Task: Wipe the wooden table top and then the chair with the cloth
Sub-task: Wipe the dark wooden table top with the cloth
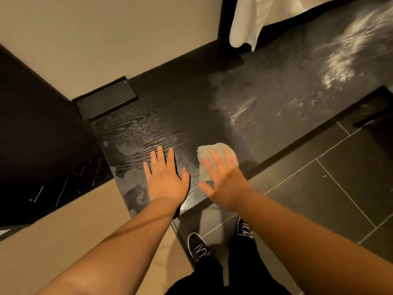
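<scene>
The dark wooden table top runs from the lower left to the upper right, with wet streaks shining on it. A small grey cloth lies near the table's front edge. My right hand presses flat on the cloth with its fingers spread and is blurred. My left hand rests flat on the bare wood just left of the cloth, fingers straight. The chair shows only as a dark part at the right edge.
A black rectangular tray sits at the table's back left corner against the beige wall. White fabric hangs at the upper right. Dark floor tiles lie to the right of the table, and my shoes stand below its front edge.
</scene>
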Available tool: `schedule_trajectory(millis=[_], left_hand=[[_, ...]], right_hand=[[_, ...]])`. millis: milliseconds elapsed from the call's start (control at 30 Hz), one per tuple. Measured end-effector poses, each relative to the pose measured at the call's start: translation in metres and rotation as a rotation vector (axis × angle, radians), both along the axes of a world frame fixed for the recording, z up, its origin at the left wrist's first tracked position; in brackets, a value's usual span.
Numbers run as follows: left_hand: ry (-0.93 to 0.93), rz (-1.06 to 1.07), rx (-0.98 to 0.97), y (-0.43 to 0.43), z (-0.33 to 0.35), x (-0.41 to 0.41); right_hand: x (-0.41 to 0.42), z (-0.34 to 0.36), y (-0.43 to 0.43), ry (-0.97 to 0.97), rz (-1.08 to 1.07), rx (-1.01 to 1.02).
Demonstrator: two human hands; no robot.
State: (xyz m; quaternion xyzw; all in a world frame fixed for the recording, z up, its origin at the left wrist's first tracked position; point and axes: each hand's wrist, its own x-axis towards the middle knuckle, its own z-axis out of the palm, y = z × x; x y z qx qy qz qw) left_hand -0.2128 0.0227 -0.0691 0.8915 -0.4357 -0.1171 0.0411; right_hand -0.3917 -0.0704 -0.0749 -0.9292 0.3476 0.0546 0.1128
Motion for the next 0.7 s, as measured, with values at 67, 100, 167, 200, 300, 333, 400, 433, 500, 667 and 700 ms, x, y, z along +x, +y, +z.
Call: schedule_trajectory(millis=[67,100,167,200,300,333,400,433,500,667,700], left_hand=[[-0.005,0.012,-0.006,-0.002,-0.001,-0.001],[-0.01,0.016,-0.005,-0.002,-0.002,0.0],[-0.02,0.011,-0.005,-0.002,-0.002,0.001],[-0.022,0.009,-0.009,-0.002,-0.003,0.001],[-0.025,0.004,-0.017,-0.003,-0.002,0.0],[-0.026,0.007,-0.014,-0.003,-0.002,0.0],[-0.027,0.011,-0.006,-0.002,-0.001,0.0],[-0.027,0.009,-0.005,-0.003,-0.001,-0.001],[-0.029,0.013,-0.01,-0.004,-0.001,-0.001],[-0.052,0.017,-0.001,-0.004,-0.002,-0.002],[-0.052,0.016,0.001,-0.004,-0.002,-0.002]], right_hand=[[-0.002,-0.001,0.026,-0.094,0.132,0.008],[-0.005,-0.003,0.023,-0.111,0.174,0.023],[-0.016,-0.002,0.002,-0.092,0.201,0.011],[-0.023,-0.003,-0.013,-0.05,0.197,-0.015],[-0.05,-0.007,-0.063,0.073,0.05,-0.066],[-0.054,-0.003,-0.071,0.101,-0.022,-0.032],[-0.043,0.001,-0.064,0.101,-0.088,-0.004],[-0.034,0.003,-0.05,0.046,-0.076,-0.001],[-0.025,0.003,-0.009,-0.109,0.019,-0.033],[-0.045,-0.007,-0.033,0.037,0.267,-0.027],[-0.05,-0.008,-0.053,0.084,0.231,-0.053]])
